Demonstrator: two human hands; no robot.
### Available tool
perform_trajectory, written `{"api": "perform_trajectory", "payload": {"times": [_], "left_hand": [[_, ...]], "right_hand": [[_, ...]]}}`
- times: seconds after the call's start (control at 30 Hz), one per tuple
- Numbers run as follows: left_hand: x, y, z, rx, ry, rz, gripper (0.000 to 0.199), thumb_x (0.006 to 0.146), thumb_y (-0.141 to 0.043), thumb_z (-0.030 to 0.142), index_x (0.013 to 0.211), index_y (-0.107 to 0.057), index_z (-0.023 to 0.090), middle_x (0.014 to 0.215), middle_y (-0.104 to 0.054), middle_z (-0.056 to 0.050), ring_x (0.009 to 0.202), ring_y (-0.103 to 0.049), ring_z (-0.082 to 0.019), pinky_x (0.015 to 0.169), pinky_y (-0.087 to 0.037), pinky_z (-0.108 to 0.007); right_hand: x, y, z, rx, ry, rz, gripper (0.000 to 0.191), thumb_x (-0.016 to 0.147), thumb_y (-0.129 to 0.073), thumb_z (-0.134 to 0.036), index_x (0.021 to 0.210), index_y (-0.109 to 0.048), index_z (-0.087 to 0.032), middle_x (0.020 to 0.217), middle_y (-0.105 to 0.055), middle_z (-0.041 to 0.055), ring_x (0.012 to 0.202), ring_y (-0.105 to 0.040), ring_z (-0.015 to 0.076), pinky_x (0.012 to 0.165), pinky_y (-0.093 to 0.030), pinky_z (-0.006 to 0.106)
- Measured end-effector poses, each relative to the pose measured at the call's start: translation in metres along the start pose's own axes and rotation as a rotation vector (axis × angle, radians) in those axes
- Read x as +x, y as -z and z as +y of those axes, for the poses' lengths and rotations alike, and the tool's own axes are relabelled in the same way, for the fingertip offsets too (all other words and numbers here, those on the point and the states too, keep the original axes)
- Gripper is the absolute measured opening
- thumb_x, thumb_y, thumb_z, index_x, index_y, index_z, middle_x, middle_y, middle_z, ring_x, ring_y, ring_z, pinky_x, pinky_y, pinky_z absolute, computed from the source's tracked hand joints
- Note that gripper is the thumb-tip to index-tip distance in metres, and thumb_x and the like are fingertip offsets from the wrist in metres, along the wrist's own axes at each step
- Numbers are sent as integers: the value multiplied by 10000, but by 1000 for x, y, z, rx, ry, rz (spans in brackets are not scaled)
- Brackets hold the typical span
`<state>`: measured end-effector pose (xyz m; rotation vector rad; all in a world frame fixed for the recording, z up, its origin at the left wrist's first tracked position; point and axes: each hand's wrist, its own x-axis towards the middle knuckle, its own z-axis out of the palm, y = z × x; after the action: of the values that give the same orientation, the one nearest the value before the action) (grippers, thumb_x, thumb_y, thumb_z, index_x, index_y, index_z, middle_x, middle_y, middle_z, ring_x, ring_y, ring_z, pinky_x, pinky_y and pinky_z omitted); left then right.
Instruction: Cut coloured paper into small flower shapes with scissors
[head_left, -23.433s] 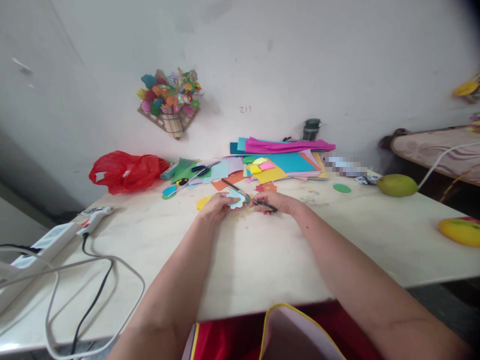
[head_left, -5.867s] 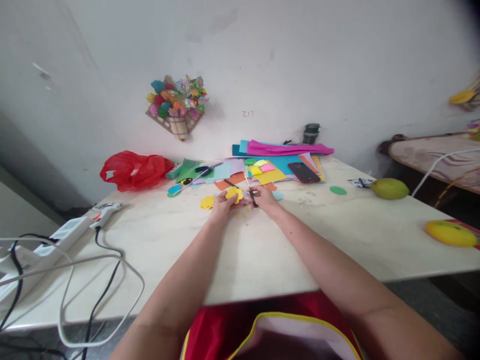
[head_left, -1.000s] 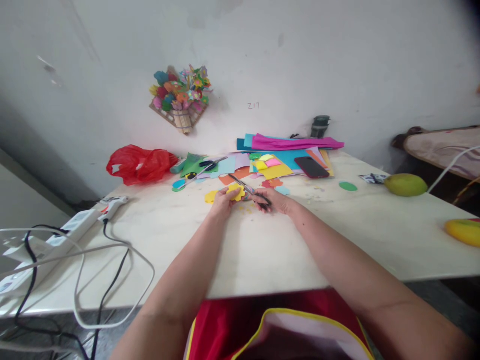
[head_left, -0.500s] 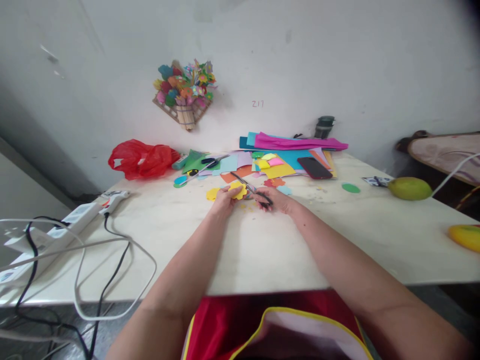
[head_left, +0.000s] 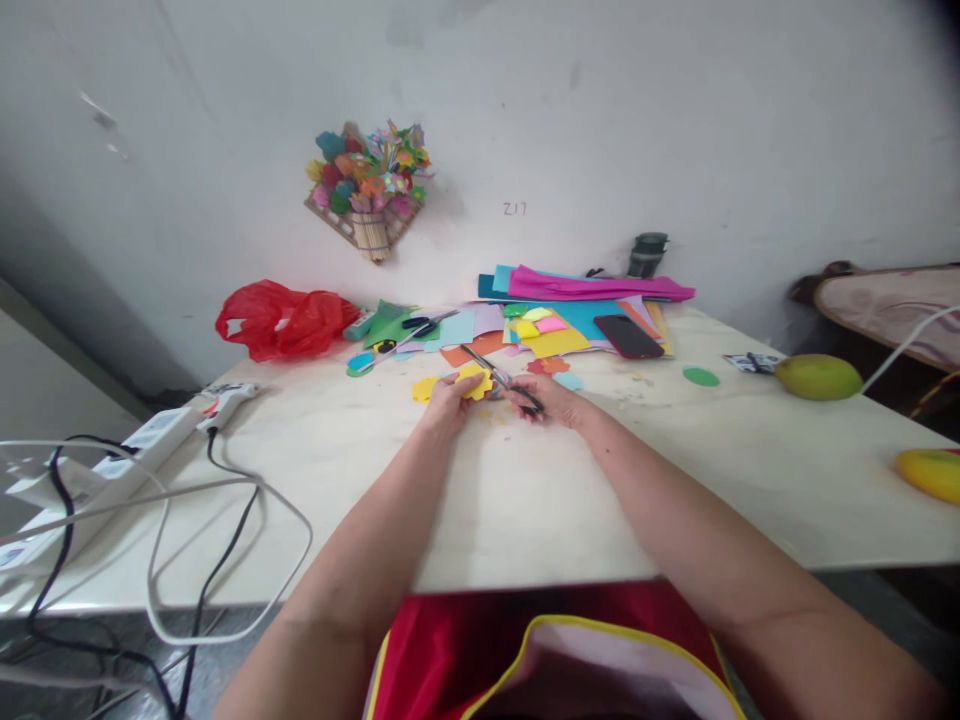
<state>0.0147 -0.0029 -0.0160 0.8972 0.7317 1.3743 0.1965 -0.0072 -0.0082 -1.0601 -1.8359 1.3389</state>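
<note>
My left hand [head_left: 448, 402] pinches a yellow flower-shaped paper piece [head_left: 475, 381] near the middle of the table. My right hand [head_left: 551, 398] is wrapped round the black handles of a pair of scissors [head_left: 498, 376], whose blades point up and left beside the yellow flower. Another yellow cutout [head_left: 424, 389] lies just left of my left hand. Red and orange cutouts [head_left: 548, 366] and a light blue one [head_left: 570, 381] rest beyond my right hand. Small yellow scraps lie on the table between my hands.
Coloured sheets [head_left: 559, 342], a phone [head_left: 628, 336] and a second pair of scissors [head_left: 426, 325] lie at the back. A red plastic bag [head_left: 285, 318] is at the back left, a power strip [head_left: 142, 450] with cables at left. A green mango [head_left: 819, 377] sits at right.
</note>
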Motion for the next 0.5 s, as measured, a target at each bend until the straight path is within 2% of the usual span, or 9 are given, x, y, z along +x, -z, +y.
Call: {"api": "perform_trajectory", "payload": {"times": [0.5], "left_hand": [[-1, -2, 1, -20, 0, 21, 219, 549, -765, 150, 719, -659, 60, 729, -684, -105, 643, -643, -163, 638, -520, -273]], "right_hand": [[0, 0, 0, 26, -9, -31, 278, 770, -592, -417, 814, -567, -143, 537, -541, -34, 376, -456, 46, 311, -256, 146]]}}
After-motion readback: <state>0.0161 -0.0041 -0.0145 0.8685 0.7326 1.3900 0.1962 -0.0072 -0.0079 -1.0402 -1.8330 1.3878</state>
